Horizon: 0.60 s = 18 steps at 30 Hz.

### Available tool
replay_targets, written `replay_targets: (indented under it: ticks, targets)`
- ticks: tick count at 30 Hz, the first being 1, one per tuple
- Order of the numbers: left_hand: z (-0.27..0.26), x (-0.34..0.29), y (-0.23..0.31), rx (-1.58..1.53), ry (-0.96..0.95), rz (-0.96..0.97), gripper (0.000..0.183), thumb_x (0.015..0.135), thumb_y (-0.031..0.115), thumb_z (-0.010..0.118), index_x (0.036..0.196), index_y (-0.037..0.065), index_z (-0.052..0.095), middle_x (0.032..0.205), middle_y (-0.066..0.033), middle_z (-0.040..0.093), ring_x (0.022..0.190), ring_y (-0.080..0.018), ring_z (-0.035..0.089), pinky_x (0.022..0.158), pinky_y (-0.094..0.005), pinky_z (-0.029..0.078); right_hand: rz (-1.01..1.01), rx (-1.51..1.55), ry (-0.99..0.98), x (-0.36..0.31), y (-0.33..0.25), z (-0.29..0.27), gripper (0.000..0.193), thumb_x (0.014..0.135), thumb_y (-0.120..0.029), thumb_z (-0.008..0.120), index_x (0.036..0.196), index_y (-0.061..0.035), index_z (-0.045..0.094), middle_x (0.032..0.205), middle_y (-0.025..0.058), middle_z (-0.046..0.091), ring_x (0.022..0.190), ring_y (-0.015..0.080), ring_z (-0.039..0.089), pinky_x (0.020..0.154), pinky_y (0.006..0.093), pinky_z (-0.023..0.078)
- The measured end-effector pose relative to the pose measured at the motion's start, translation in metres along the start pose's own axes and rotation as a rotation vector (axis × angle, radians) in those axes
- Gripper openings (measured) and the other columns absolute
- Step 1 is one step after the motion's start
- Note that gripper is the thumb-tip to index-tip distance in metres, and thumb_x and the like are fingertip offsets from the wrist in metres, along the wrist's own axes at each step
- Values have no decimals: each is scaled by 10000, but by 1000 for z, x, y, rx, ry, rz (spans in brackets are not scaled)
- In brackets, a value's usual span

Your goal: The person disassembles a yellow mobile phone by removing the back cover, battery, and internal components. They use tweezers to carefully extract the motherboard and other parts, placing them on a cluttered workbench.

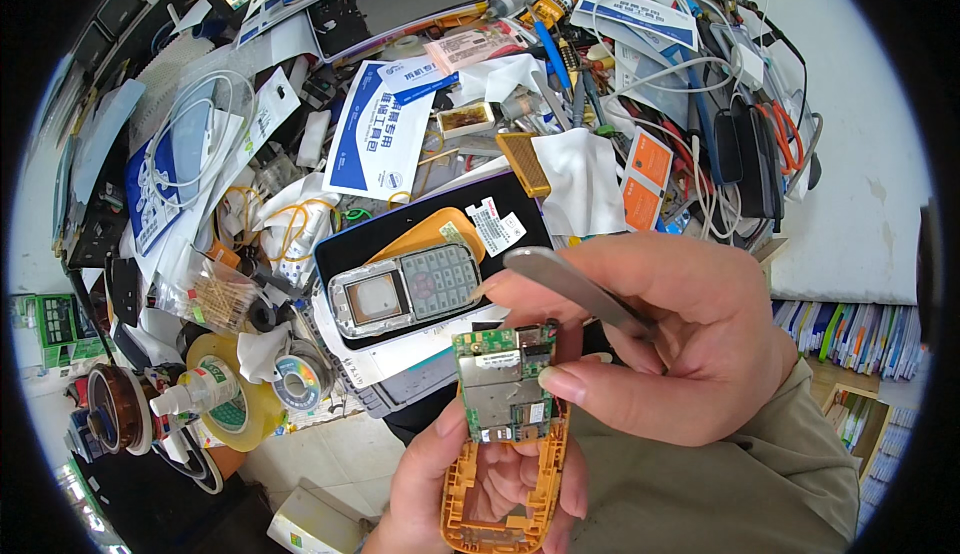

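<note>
Low in the middle, my left hand (424,479) grips an orange phone housing (462,516), its fingers showing through the open frame. A green circuit board (490,394) with metal shields sits at the housing's upper end, sticking out beyond it. My right hand (690,344) is closed around metal tweezers (575,292), whose rounded end points up and left. Its thumb tip touches the board's right edge; the tweezers' other end is hidden in the hand. Just beyond lies a grey phone front with a keypad (438,282), next to an orange cover (425,232).
The phone front rests on a dark flat device (400,222). Clutter surrounds it: white-and-blue packets (368,134), an orange-and-white card (645,182), cables (697,154) and several tools. At left stand tape rolls (245,406), a solder spool (297,382) and a small bottle (205,389).
</note>
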<state>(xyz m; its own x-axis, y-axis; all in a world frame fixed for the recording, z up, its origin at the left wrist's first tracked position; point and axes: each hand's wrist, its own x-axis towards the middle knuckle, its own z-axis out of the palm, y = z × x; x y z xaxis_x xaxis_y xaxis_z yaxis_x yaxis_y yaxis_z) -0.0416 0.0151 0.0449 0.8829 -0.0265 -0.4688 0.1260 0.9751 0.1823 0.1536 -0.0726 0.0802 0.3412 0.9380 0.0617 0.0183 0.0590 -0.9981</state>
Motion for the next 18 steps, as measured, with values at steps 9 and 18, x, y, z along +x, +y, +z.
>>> replay_targets:
  ticks: [9, 18]
  targets:
    - [-11, 3, -3, -67, -74, -9, 934, 956, 738, 312, 1002, -150, 597, 834, -263, 646, 536, -280, 656, 419, -304, 557, 47, -41, -4, -2, -2, -1, 397, 854, 68, 683, 1247, 109, 645, 1035, 139, 737, 721, 30, 590, 565, 176, 395]
    - [-12, 0, -7, -150, -43, -27, 906, 962, 726, 332, 1073, -135, 594, 871, -283, 651, 574, -304, 670, 442, -336, 575, 150, 88, -3, -5, -3, -1, 413, 850, 145, 627, 1262, 150, 599, 1074, 216, 714, 924, 119, 689, 686, 213, 507]
